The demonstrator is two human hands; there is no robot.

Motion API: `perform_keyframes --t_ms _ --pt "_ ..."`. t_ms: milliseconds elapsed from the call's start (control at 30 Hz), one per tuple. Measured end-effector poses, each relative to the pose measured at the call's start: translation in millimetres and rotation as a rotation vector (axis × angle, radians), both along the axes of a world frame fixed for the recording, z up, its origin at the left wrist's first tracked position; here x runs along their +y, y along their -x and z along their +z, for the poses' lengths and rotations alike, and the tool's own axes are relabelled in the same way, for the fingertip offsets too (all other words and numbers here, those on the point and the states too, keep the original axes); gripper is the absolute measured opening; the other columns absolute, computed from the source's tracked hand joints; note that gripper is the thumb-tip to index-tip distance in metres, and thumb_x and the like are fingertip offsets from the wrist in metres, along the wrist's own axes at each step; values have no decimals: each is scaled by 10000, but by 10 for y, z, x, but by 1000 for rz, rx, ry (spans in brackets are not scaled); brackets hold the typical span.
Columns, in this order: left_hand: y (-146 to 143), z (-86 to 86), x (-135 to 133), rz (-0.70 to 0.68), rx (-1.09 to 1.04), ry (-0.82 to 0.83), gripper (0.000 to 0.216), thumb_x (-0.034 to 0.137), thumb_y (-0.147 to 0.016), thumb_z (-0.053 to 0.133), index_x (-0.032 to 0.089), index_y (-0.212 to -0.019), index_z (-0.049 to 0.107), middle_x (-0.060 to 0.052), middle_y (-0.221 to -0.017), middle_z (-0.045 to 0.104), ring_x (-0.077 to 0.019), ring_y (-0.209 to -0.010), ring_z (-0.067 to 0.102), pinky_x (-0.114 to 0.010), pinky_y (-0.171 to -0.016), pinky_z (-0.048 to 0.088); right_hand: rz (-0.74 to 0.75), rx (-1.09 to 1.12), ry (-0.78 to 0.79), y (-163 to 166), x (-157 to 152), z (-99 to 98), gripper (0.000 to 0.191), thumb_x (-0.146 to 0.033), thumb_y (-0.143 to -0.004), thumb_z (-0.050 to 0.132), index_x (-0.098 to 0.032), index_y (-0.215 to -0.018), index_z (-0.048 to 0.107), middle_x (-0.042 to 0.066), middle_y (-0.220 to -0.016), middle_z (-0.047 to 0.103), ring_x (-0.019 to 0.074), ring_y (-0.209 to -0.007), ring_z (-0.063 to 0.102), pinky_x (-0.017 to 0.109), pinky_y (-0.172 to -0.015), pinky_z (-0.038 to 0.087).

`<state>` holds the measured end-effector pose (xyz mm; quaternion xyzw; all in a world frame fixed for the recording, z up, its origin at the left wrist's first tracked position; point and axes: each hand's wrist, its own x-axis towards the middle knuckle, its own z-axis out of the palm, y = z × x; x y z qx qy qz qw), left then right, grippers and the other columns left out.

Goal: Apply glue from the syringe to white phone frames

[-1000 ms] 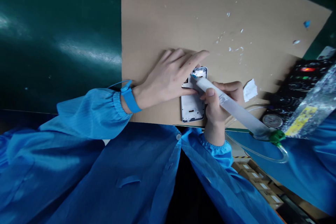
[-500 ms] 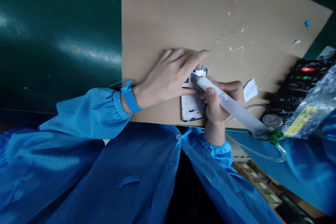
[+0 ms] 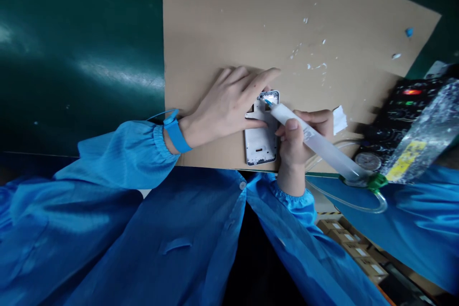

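Observation:
A pale phone frame [image 3: 258, 141] lies on the cardboard near its front edge. My left hand [image 3: 225, 107] holds it at the left side: the thumb lies across its middle, a fingertip shows at its top edge, and the index finger stretches out above. My right hand [image 3: 296, 141] is closed around a translucent dispensing syringe [image 3: 322, 148], thumb on top. The syringe slants down to the left, and its blue needle tip [image 3: 268, 102] is at the upper part of the frame. Whether the tip touches the frame, I cannot tell.
Cardboard [image 3: 201, 24] covers part of the green table [image 3: 89, 33], with white scraps scattered on it. A crumpled white paper [image 3: 339, 120] lies beside my right hand. At right stands a dispenser box [image 3: 405, 129] with a gauge; a clear tube [image 3: 373, 209] runs from the syringe's green cap.
The syringe tip has shifted slightly over the upper part of the frame. Both hands keep their hold, and the whole view has slid a little to the left.

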<state>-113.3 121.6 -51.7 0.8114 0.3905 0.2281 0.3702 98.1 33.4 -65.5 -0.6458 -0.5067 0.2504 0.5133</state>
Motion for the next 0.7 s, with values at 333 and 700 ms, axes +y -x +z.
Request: perform_keyframes --t_ms 333,700 --pt "248 15 487 16 174 -119 1118 655 -816 1010 255 -1717 482 -180 -1706 580 -459 -1547 528 -617 -1316 394 -168 152 -122 50 108 -12 523 -758 -944 813 -288 -964 584 -70 -636 610 138 -439 555 290 -442 412" --pt "17 284 1151 280 209 -423 584 551 -1070 738 212 -1530 619 -200 -1578 653 -438 -1469 588 -609 -1228 462 -255 284 -159 -143 -147 2 508 -720 -910 840 -263 -970 627 -57 -647 654 147 -492 605 279 -507 477"
